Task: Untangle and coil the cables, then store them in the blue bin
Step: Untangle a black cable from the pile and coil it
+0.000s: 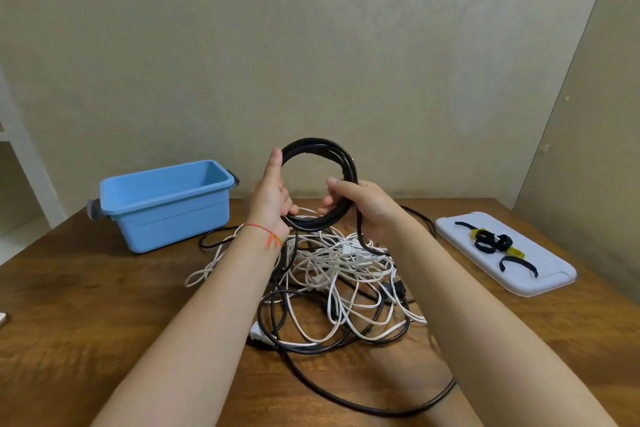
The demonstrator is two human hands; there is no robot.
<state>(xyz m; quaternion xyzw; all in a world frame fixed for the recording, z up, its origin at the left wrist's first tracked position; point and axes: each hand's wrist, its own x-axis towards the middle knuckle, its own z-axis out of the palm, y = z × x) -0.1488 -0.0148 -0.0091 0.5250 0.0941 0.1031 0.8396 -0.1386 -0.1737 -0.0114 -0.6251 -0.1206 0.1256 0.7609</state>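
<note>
Left hand [273, 199] and right hand [363, 208] both grip the black cable coil [322, 180], held upright above the tangled cables [339, 284] on the bench [86, 305]. Blue bin [166, 204] stands left of them.

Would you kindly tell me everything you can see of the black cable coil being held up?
The black cable coil is a round bundle of several loops of thick, rubbery-looking black cord, held upright above the wooden table. The left hand grips its left side with the thumb raised along the loops; the right hand curls round its lower right. A loose strand drops from the coil beside the right hand into the tangle of cables below.
</note>
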